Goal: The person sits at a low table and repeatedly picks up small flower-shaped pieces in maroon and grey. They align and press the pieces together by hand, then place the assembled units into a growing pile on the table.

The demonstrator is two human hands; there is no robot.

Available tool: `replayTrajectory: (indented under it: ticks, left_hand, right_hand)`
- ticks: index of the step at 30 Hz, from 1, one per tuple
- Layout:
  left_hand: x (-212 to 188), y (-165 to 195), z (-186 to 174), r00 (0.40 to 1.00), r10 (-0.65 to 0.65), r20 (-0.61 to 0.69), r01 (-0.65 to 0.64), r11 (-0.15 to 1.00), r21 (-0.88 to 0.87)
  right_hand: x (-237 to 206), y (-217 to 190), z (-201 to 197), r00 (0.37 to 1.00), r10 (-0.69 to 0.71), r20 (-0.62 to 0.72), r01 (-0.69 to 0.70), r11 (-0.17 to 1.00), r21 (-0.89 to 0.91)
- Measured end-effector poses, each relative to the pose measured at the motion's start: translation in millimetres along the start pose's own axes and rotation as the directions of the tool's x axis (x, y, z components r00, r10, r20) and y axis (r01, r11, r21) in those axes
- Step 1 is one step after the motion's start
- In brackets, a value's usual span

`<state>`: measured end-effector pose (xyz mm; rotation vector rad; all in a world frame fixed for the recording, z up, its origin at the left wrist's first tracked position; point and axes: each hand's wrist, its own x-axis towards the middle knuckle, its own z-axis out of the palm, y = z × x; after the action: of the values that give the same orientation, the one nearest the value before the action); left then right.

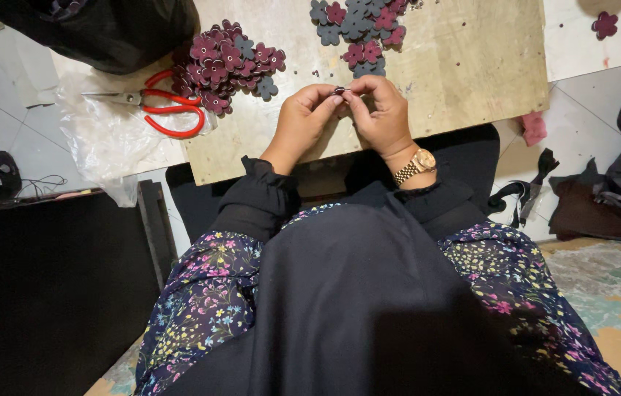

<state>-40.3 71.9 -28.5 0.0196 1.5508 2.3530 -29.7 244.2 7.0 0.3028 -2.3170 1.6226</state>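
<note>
bare surface [464, 66] lies right of the hands. to the left, scissors [167, 110] and a flower pile [226, 62] crowd it; more flowers [358, 29] lie just beyond the hands.

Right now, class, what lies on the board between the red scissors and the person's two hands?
In the head view, a pile of maroon and grey flowers lies between the scissors and the hands; past it, bare board.
</note>
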Motion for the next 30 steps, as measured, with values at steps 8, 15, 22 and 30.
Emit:
replayTrajectory:
  ticks: [8, 15, 22, 30]
  left_hand:
    - [0.6, -13.2, -1.9, 0.987, 0.103, -0.126, -0.079, 0.980, 0.184]
    - [-2.5, -3.3, -14.0, 0.970, 0.171, -0.174, -0.151, 0.981, 0.120]
    - [-6.5, 1.1, -21.5, 0.971, 0.145, -0.192, -0.131, 0.988, 0.086]
    - [-2.5, -17.0, -29.2, 0.969, 0.093, -0.228, -0.103, 0.994, -0.031]
  right_hand:
    - [-3.3, -11.4, -7.3, 0.992, -0.103, 0.069, 0.107, 0.992, -0.059]
    - [22.6, 27.9, -38.8, 0.976, -0.109, -0.186, 0.001, 0.865, -0.502]
    - [23.6, 55.6, -52.7, 0.983, -0.052, -0.178, -0.072, 0.775, -0.628]
    - [15.0, 57.7, -56.6, 0.971, -0.037, -0.236, -0.090, 0.858, -0.506]
